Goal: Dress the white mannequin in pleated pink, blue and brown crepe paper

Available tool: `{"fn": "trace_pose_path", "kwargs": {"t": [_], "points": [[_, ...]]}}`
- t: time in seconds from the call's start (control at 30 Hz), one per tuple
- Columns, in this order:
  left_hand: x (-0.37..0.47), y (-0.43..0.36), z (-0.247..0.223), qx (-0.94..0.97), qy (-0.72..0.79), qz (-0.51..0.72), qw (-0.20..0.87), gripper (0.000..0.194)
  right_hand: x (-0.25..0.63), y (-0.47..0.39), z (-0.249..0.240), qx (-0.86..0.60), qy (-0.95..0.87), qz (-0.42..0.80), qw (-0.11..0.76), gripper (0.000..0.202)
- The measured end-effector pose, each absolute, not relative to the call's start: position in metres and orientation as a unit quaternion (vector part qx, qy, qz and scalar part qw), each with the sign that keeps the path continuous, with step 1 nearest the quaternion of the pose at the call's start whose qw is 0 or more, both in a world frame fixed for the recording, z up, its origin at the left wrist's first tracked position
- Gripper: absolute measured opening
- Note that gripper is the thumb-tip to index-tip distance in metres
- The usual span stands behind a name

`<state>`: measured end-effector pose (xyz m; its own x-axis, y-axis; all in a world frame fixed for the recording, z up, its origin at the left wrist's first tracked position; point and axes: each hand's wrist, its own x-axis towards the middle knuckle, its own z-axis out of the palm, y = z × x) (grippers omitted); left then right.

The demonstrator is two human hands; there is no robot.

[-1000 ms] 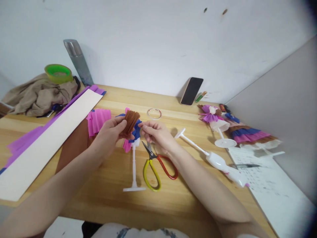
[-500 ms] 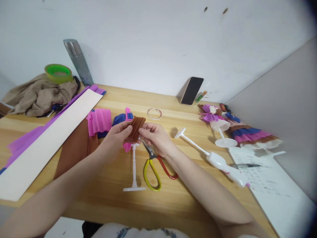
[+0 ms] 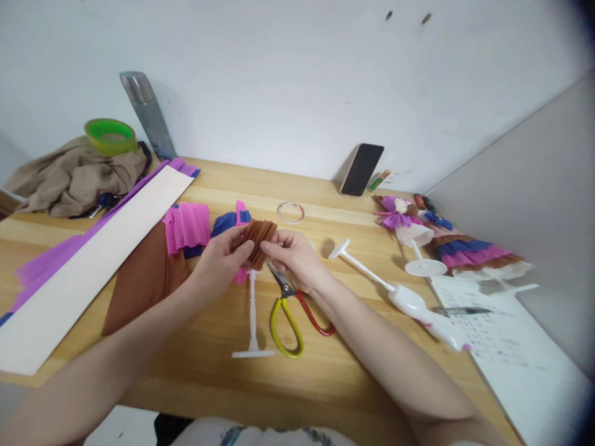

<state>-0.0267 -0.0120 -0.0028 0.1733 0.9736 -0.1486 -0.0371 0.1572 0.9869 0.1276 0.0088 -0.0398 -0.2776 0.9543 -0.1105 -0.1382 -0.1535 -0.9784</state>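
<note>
Pinching the brown strip (image 3: 261,240) from both sides, the left hand (image 3: 222,255) and right hand (image 3: 298,255) hold it over the worktop (image 3: 195,378) near the scissors (image 3: 287,290). If either thumb slackens, the pleats could fan loose; hard tugging might tear them, though fingers hide the lower edge.

We face a plain white wall (image 3: 279,80), marked near the top by two small dark spots (image 3: 426,18). On our right, a pale grey partition (image 3: 525,192) meets it in a slanting corner line. Beneath us spreads a light, yellowish wood-grain tabletop (image 3: 209,384), its far edge against the wall. Soft light casts faint shadows.
</note>
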Motion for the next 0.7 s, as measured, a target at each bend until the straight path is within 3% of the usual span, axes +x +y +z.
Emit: {"fn": "trace_pose_path", "kwargs": {"t": [0.23,0.7], "points": [[-0.038,-0.004,-0.003,0.607,0.545,0.393,0.424,0.027,0.129,0.019,-0.032,-0.474,-0.537,0.578,0.391,0.038],[-0.045,0.011,-0.022,0.594,0.589,0.357,0.417,0.045,0.133,0.024,-0.050,-0.520,-0.615,0.509,0.304,0.039]]}}
